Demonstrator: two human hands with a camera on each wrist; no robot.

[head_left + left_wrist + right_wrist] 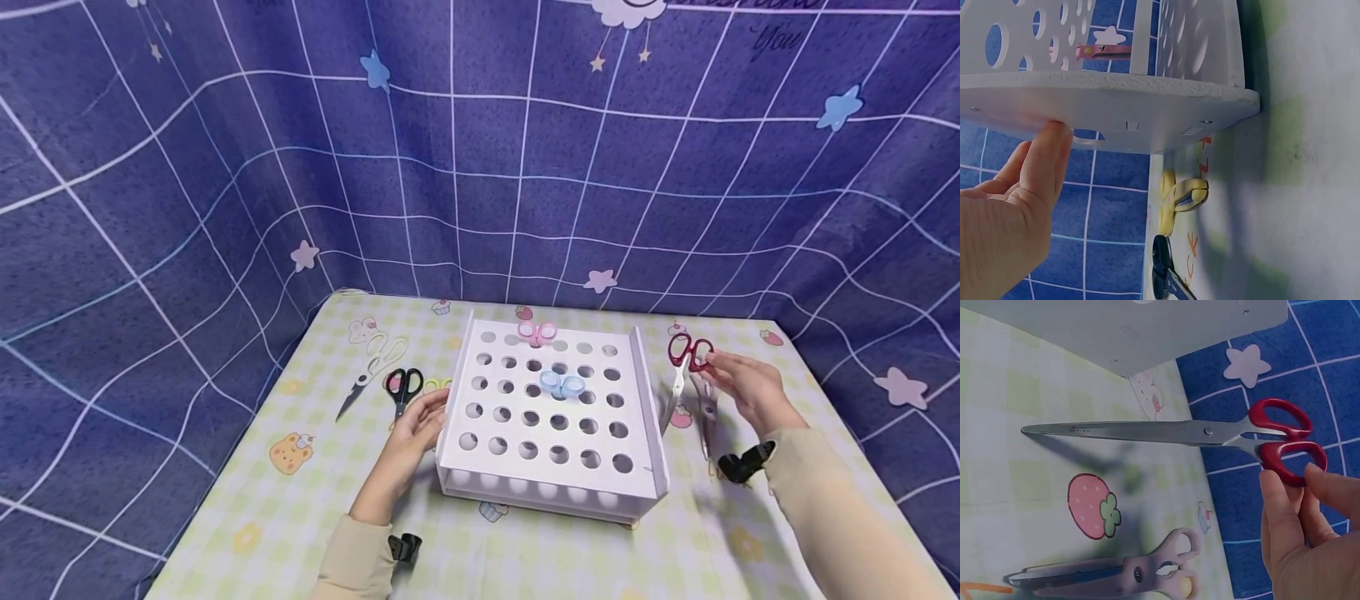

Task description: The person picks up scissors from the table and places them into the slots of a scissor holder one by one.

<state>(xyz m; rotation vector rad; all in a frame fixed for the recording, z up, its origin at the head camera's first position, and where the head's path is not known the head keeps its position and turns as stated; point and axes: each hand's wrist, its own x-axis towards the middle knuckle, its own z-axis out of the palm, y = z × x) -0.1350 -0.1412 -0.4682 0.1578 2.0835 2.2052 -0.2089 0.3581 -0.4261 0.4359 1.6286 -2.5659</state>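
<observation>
My right hand [746,385] pinches one red loop of a pair of red-handled scissors [1204,432], with thumb and fingers at the handle. Its closed silver blades point down toward the tablecloth, beside the rack's right wall. My left hand [411,442] rests on the left side wall of a white rack [543,475], fingertips against the panel in the left wrist view [1047,150]. Rows of round holes cover the rack's top. Pink-handled scissors [537,334] stand in a back hole, and blue-handled scissors [562,384] stand in a hole nearer the middle.
Left of the rack lie white-handled scissors [378,360], black-handled scissors [403,387] and yellow-handled scissors [1179,197]. Pale pink scissors [1129,572] lie on the right, below the red pair. A checked cloth [247,492] covers the table; a blue curtain [487,208] hangs behind.
</observation>
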